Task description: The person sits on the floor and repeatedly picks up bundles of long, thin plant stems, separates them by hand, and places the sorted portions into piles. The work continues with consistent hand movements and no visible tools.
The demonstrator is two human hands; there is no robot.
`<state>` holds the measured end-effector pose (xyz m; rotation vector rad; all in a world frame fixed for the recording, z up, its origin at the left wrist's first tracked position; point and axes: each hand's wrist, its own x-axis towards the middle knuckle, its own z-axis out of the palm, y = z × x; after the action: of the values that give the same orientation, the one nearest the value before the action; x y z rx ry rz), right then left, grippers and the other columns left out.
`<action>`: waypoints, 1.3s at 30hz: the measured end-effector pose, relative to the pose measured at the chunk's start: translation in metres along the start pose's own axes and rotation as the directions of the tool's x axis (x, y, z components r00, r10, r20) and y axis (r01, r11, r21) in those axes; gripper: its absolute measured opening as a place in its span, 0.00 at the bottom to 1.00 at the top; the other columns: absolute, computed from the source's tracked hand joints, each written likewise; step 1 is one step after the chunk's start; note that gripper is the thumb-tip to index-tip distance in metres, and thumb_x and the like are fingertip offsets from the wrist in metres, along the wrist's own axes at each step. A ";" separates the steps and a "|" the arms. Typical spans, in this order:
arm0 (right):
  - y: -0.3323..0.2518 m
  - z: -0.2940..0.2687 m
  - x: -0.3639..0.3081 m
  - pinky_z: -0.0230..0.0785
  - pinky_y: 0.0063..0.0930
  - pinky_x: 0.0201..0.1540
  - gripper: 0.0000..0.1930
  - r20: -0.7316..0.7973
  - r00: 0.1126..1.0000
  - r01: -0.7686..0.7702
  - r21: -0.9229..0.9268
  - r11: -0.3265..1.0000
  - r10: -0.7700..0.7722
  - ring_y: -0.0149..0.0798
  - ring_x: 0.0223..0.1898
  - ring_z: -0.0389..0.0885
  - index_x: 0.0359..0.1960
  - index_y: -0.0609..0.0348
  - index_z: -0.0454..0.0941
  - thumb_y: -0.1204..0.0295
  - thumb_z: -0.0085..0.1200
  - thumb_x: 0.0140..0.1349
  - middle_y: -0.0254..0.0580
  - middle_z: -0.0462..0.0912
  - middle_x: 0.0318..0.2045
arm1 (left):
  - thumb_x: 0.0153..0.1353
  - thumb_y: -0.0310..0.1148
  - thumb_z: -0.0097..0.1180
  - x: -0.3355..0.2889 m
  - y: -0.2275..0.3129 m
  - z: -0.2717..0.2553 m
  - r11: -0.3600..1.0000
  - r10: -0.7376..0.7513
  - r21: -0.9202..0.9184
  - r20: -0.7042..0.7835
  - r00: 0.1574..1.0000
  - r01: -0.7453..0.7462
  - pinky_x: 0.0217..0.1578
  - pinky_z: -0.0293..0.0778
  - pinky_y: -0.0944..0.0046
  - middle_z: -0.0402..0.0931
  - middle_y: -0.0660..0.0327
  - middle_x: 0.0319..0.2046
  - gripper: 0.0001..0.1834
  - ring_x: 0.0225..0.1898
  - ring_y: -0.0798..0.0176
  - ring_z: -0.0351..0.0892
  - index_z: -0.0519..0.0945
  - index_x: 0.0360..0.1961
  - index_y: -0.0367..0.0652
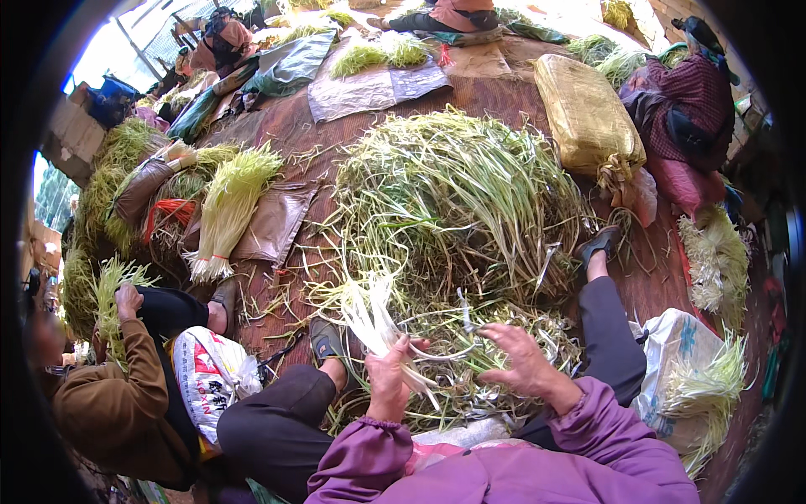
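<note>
My left hand [389,378] is closed around a small bunch of white-stemmed green stalks [369,315], which look like leeks or garlic shoots. Their pale stems fan out up and away from the fist, and a few ends poke out below it. To its right, my right hand [529,361] has its fingers and thumb apart, with no stalk plainly in its grasp. Just beyond its fingertips is a thin, silvery piece [464,309] whose kind I cannot make out. A large heap of loose green stalks [453,193] lies in front of both hands, between my legs.
Tied bundles of stalks [235,202] lie at the left near a person in a brown top [126,403]. A yellow sack [588,113] stands beyond the heap at right. A white sack [680,361] with stalks sits beside my right leg. Other people sit farther back.
</note>
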<state>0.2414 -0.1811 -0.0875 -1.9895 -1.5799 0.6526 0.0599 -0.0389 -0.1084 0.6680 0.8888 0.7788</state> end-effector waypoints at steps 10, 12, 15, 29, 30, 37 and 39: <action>-0.025 0.063 -0.023 0.68 0.37 0.27 0.18 0.483 0.875 -0.185 0.408 0.894 -0.040 0.44 0.24 0.77 0.31 0.56 0.75 0.55 0.42 0.60 0.44 0.78 0.21 | 0.55 0.24 0.51 -0.066 -0.030 -0.005 0.910 -0.411 -0.022 0.086 0.907 0.415 0.36 0.76 0.64 0.75 0.49 0.34 0.12 0.35 0.56 0.78 0.68 0.39 0.29; -0.014 0.061 -0.007 0.69 0.35 0.31 0.21 0.656 0.750 -0.275 0.425 0.862 -0.084 0.42 0.26 0.78 0.33 0.59 0.76 0.53 0.41 0.60 0.46 0.79 0.24 | 0.55 0.24 0.51 -0.058 -0.011 0.005 0.969 -0.247 0.032 0.045 0.968 0.245 0.35 0.76 0.65 0.76 0.51 0.33 0.10 0.34 0.57 0.78 0.70 0.38 0.30; 0.031 0.045 0.052 0.70 0.35 0.39 0.19 0.468 0.868 -0.280 0.191 0.941 0.163 0.39 0.32 0.76 0.44 0.53 0.72 0.55 0.38 0.62 0.44 0.77 0.34 | 0.55 0.26 0.52 -0.030 0.055 0.019 0.844 0.445 0.382 -0.110 0.888 -0.376 0.31 0.76 0.64 0.77 0.53 0.25 0.07 0.30 0.61 0.79 0.72 0.33 0.34; 0.153 0.071 0.233 0.69 0.39 0.34 0.11 -0.116 0.971 -0.237 -0.314 0.919 0.210 0.47 0.35 0.75 0.35 0.53 0.73 0.66 0.54 0.51 0.42 0.71 0.37 | 0.60 0.33 0.46 0.008 0.015 -0.014 0.906 -0.330 -0.272 0.020 0.944 0.323 0.26 0.73 0.57 0.73 0.59 0.18 0.09 0.13 0.67 0.68 0.70 0.32 0.38; 0.154 0.072 0.229 0.69 0.38 0.34 0.09 -0.106 0.974 -0.224 -0.318 0.921 0.200 0.46 0.34 0.76 0.33 0.53 0.74 0.66 0.54 0.51 0.40 0.71 0.36 | 0.60 0.33 0.46 0.007 0.012 -0.012 0.914 -0.323 -0.254 0.013 0.946 0.316 0.23 0.72 0.59 0.74 0.57 0.20 0.09 0.13 0.67 0.68 0.70 0.33 0.37; 0.146 0.061 0.195 0.67 0.39 0.41 0.14 0.070 0.978 -0.175 -0.223 0.959 0.195 0.48 0.40 0.74 0.39 0.56 0.71 0.63 0.52 0.53 0.38 0.72 0.44 | 0.60 0.31 0.45 0.002 0.009 -0.003 0.929 -0.317 -0.210 -0.032 0.948 0.304 0.18 0.71 0.63 0.76 0.51 0.24 0.09 0.12 0.66 0.69 0.70 0.34 0.35; 0.136 0.056 0.206 0.67 0.41 0.41 0.15 -0.020 0.973 -0.229 -0.157 0.961 0.228 0.50 0.40 0.74 0.42 0.55 0.69 0.64 0.50 0.54 0.40 0.70 0.45 | 0.60 0.31 0.45 0.000 0.009 -0.003 0.930 -0.307 -0.217 -0.022 0.951 0.295 0.17 0.71 0.63 0.76 0.51 0.24 0.09 0.12 0.66 0.69 0.70 0.34 0.35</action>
<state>0.3469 -0.0003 -0.2296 -2.3136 -1.4523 0.6284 0.0548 -0.0336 -0.1032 0.3122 0.9182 0.6054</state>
